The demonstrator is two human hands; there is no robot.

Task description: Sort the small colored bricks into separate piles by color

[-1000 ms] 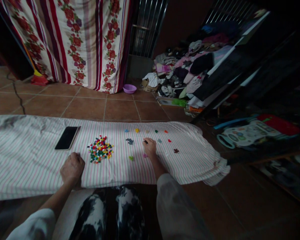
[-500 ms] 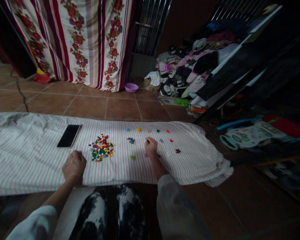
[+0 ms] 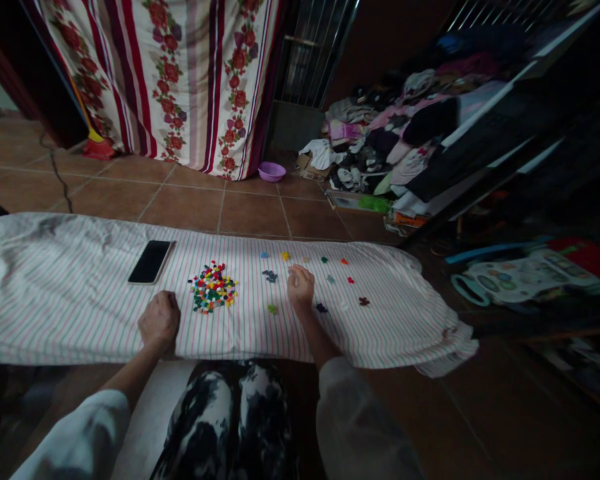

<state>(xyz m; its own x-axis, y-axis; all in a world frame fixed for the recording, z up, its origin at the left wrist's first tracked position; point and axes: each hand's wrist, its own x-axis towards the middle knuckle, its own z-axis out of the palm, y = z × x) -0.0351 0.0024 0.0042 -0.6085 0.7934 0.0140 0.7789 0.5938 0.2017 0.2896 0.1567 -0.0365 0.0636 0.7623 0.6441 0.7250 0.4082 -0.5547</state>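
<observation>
My left hand (image 3: 159,317) rests closed on the striped cloth (image 3: 90,320), left of a mixed pile of small coloured pieces (image 3: 213,289); whatever its curled fingers may hold is hidden. My right hand (image 3: 301,288) is over the cloth among small sorted clusters, its fingers drawn together; I cannot make out what is in them. Just left of it lie grey pieces (image 3: 270,275), with lime green pieces (image 3: 272,309) nearer me. To its right are dark blue pieces (image 3: 321,307), pale grey-green pieces (image 3: 331,279), white pieces (image 3: 345,307) and maroon pieces (image 3: 364,301).
A phone (image 3: 151,261) lies on the cloth left of the pile. Along the far side sit blue pieces (image 3: 264,255), yellow pieces (image 3: 285,256), dark green pieces (image 3: 324,260) and orange pieces (image 3: 344,261). Beyond, a purple basin (image 3: 272,172) stands on the tiled floor.
The view has shifted a little, moving the table's things rightward in the picture. My right hand has moved slightly left relative to the clusters; the black piece seen at its fingers no longer shows.
</observation>
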